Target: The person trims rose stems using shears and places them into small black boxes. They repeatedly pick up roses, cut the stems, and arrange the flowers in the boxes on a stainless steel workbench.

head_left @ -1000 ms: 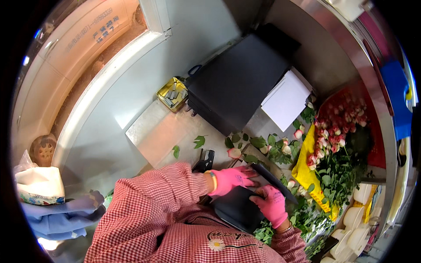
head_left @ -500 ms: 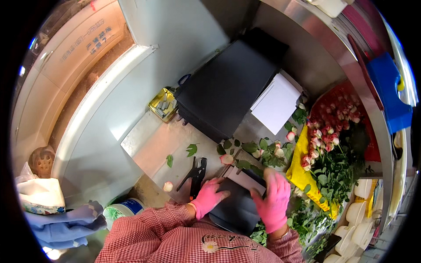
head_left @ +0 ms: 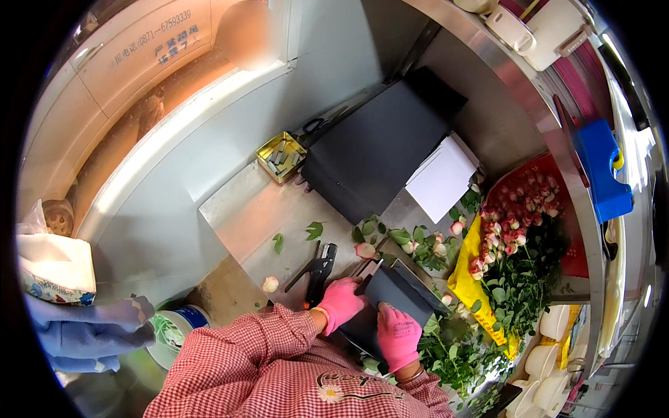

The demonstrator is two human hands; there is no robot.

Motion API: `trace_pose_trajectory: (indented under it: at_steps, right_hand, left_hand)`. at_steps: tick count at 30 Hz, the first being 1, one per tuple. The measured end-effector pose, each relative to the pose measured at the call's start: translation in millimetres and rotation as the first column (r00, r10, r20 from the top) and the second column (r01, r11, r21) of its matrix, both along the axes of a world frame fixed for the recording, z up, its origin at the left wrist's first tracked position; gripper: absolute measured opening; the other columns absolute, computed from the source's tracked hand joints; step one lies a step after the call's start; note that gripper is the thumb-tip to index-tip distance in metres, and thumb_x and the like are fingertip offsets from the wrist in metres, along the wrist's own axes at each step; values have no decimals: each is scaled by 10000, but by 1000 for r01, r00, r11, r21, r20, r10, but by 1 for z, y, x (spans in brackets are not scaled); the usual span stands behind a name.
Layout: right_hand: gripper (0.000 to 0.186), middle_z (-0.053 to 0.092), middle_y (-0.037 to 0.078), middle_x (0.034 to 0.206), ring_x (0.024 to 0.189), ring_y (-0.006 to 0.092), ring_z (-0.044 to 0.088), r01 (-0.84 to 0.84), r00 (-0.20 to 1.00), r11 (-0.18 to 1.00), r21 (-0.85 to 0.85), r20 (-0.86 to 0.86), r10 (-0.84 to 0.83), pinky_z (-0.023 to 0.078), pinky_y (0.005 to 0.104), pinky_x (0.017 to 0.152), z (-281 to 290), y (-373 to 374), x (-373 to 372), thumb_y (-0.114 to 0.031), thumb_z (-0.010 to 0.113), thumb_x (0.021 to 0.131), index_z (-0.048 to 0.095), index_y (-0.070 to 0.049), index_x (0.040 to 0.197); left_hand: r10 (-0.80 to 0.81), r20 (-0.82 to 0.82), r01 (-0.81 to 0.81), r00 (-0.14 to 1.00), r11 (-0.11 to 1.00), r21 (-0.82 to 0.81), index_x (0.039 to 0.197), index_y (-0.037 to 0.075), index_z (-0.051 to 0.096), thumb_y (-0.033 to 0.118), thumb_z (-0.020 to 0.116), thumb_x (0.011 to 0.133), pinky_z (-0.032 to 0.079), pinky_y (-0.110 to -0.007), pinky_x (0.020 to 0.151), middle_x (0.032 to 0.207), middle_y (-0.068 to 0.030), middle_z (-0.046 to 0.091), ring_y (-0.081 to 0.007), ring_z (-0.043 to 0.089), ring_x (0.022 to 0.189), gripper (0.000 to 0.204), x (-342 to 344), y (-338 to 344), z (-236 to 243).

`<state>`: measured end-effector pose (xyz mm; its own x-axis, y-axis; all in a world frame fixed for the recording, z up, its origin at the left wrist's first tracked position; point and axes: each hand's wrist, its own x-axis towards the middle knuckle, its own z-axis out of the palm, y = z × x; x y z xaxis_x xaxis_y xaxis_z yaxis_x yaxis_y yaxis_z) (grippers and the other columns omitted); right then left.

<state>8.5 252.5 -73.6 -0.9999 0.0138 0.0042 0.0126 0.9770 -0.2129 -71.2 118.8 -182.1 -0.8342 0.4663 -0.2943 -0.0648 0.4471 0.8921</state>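
Observation:
A dark sheet of card or paper lies at the table's near edge, with a flap folded over. My left hand, in a pink glove, is closed on the sheet's left edge. My right hand, gloved in pink too, presses on the near part of the sheet with its fingers curled together. Just left of my left hand lies a black plier stapler. Beyond the sheet a loose petal and leafy rose stems rest on the metal table.
A large stack of black sheets stands at the back, beside white sheets. A yellow tin holds staples. Pink-white roses lie on yellow wrapping at right. A metal shelf edge curves above. A bucket stands low left.
My right hand has come down and nearer my body, from the sheet's far right edge onto its surface. The dark flap now covers the pale strip that showed before. The whole view has shifted slightly.

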Motion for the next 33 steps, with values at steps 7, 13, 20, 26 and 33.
trace_pose_trajectory:
  at_steps: [7,13,20,26,33]
  right_hand:
    - [224,687,126,1037,879,261,674,-196,979,970,144,88,184,542,367,707,-16,0,9,-151,573,851,619,-92,1062]
    - [434,645,145,1172,993,315,642,-148,794,964,-221,555,249,519,392,814,33,23,-39,-323,655,847,586,-66,1191]
    - [594,410,191,1422,1325,386,359,-181,983,983,-23,-16,181,260,538,1102,-36,15,-33,-262,605,841,452,-68,1381]
    - [588,426,164,1409,1321,369,365,-179,984,983,-36,-29,178,271,523,1099,-31,14,-31,-276,612,834,465,-92,1373]
    - [551,448,154,1401,1314,346,394,-180,983,980,-89,-41,177,287,517,1102,-23,20,-38,-309,608,850,491,-106,1349]
  left_hand:
    - [-599,-227,620,768,784,28,1162,29,634,335,699,755,376,-411,1042,1268,-209,545,-367,486,1177,513,-42,-19,26]
    - [-160,-268,186,950,980,74,1188,11,611,336,622,882,366,-443,1037,1295,-227,528,-394,478,1183,447,-1,-18,-20]
    - [-130,-460,-107,878,884,-455,1198,33,569,317,661,827,235,-570,1093,1376,-216,422,-402,365,1301,476,-3,-67,29]
    - [-328,-245,35,912,659,-751,1408,75,392,489,750,682,333,-511,1032,1250,-152,484,-331,440,1217,910,-22,-76,29]
    - [-457,424,517,782,856,-30,1453,35,300,234,689,748,463,-445,962,1273,-254,537,-426,545,1144,829,-75,-119,45]
